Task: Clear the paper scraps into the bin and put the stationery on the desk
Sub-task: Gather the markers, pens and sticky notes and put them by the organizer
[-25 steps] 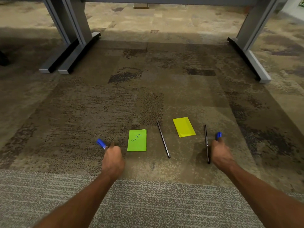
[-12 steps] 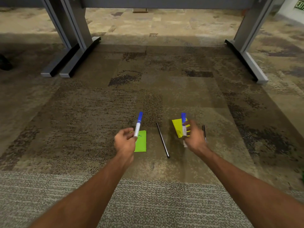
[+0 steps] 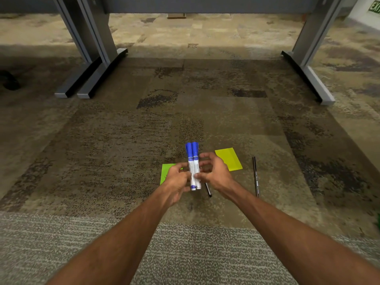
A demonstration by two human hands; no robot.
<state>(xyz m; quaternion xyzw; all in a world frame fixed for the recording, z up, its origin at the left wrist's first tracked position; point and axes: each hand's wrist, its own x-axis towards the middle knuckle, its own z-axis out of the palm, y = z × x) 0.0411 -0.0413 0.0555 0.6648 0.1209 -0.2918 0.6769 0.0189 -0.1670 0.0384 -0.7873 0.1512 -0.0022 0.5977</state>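
Note:
Two white markers with blue caps point(image 3: 193, 161) stand side by side, upright, above the carpet, pinched between my left hand point(image 3: 176, 179) and my right hand point(image 3: 213, 173). Each hand grips the marker on its own side. Below them a green paper note point(image 3: 165, 171) lies on the floor, half hidden by my left hand. A yellow paper note point(image 3: 229, 159) lies to the right. One thin black pen point(image 3: 208, 189) pokes out beneath my right hand, and a second black pen point(image 3: 255, 176) lies further right.
Grey desk legs point(image 3: 96, 64) stand at the back left and another desk leg point(image 3: 308, 64) at the back right, with patterned carpet point(image 3: 185, 112) between them. A dark object point(image 3: 9, 81) sits at the far left edge.
Both hands lifted a marker from the floor at either side and brought them together in the middle, where the two markers now touch side by side.

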